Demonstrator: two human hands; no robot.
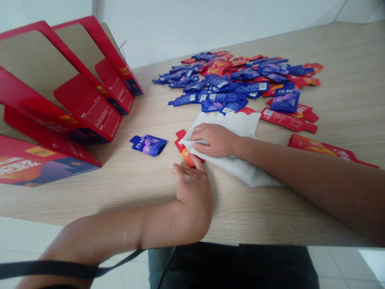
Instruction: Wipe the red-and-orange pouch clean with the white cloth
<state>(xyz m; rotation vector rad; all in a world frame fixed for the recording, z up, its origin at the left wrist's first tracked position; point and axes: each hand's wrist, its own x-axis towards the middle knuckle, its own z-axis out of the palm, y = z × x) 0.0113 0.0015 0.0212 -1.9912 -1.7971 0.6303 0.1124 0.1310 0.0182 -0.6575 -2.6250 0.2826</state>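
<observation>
My right hand (214, 139) lies curled on a white cloth (240, 160), pressing it onto a red sachet (184, 149) on the wooden table (138, 180). My left hand (191, 186) rests on the table just below it, fingers pinching the sachet's lower edge. A single blue sachet (148, 144) lies alone a little to the left of both hands.
A big heap of blue and red sachets (240, 78) covers the table's far middle. More red sachets (288, 121) lie to the right, one (321, 147) close by my right forearm. Red open cardboard boxes (57, 104) stand at the left. The table's front edge is near my body.
</observation>
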